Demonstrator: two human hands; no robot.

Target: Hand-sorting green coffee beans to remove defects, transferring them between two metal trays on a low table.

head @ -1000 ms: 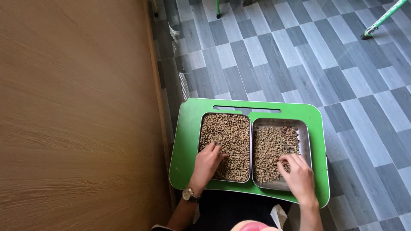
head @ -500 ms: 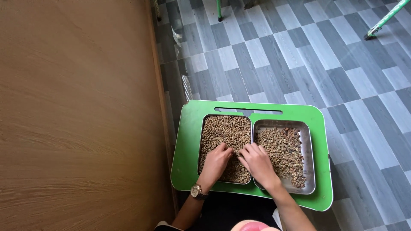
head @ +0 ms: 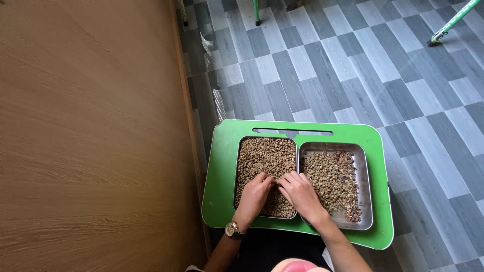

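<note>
Left hand and right hand pick through small brown beans in the left rectangular steel tray, fingers curled, seemingly pinching; sorting under way, needing fine fingertip picks.

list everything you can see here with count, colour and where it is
lap table: one, green, across the person's lap
metal trays: two, silver, side by side on the lap table
beans: many, brownish, fill the left tray, cover most of the right one
wooden panel: one, brown, along the left
floor: grey plank pattern, beyond the lap table
green legs: two, at the top edge, on the floor
wristwatch: one, gold-toned, on the left wrist
left hand: in the left tray's beans
right hand: reaches over into the left tray, fingers beside the left hand
</note>
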